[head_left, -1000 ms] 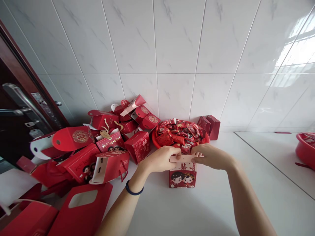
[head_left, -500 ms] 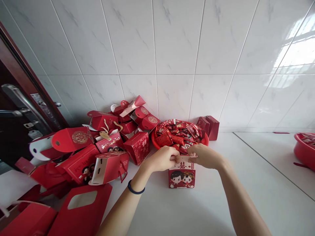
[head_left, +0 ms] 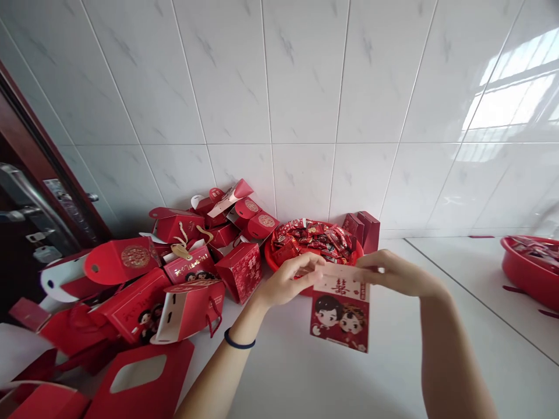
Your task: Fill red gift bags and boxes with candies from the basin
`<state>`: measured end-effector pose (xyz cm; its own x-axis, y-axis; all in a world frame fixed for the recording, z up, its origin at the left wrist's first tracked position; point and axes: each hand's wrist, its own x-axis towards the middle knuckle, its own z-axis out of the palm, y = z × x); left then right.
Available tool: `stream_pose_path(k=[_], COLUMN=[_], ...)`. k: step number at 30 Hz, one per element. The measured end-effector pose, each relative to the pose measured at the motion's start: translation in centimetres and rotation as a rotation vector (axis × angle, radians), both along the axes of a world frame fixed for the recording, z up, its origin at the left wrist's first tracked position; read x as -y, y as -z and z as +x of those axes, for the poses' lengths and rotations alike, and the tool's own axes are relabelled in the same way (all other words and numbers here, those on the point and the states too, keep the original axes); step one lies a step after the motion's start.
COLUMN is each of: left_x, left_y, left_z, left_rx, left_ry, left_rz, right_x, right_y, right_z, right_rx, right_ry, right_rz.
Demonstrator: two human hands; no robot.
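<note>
Right of centre, lower half of frame: box [head_left: 339,314], printed with two cartoon faces, tilted, its bottom edge sloping down rightward. Left hand [head_left: 286,279]: thumb and fingers pinched on box's upper left edge. Right hand [head_left: 399,273]: fingers closed on upper right edge. Contact between box and worktop [head_left: 279,378]: cannot tell. Just above, mid-frame: basin [head_left: 268,256] heaped with candies [head_left: 334,237]. Left side of frame: pile of red cartons [head_left: 242,270].

Bright glare on right tiles [head_left: 510,96], edges stretched
</note>
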<state>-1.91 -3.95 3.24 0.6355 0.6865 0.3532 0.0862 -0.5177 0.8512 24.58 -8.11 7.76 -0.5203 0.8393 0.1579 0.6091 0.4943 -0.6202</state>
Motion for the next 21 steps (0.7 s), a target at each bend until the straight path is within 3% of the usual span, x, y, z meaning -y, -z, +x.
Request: stream_pose_path(k=[3,7,11,13,16,21], left_x=[-0.9,-1.7,-1.3,-1.1,-1.0,-1.3], left_y=[1.9,4.3,4.9,5.0,5.8,8.1], left_z=[1.1,2.3,2.9,3.0,3.4,4.1], left_rx=[0.068,-0.098,-0.202,-0.219,-0.222,-0.159], left_ry=[-0.107,-0.228,-0.283,-0.334,-0.397,-0.564], left_rz=[0.013,0.198,0.335,0.385,0.494,0.79], right_x=[2.0,3.3,2.2,1.0,-1.4,-6.3], right_y=[-0.8,-0.3,0.9,1.4,2.2,3.5], right_z=[3.5,7.9,11.1,11.9,12.6,13.0], right_rx=[-0.198,-0.474,-0.567,-0.556,-0.547,-0.516], right_ry=[0.191,0.595,1.003,1.141,1.251,1.283], right_rz=[0.044,0.259,0.43,0.437,0.387,0.295])
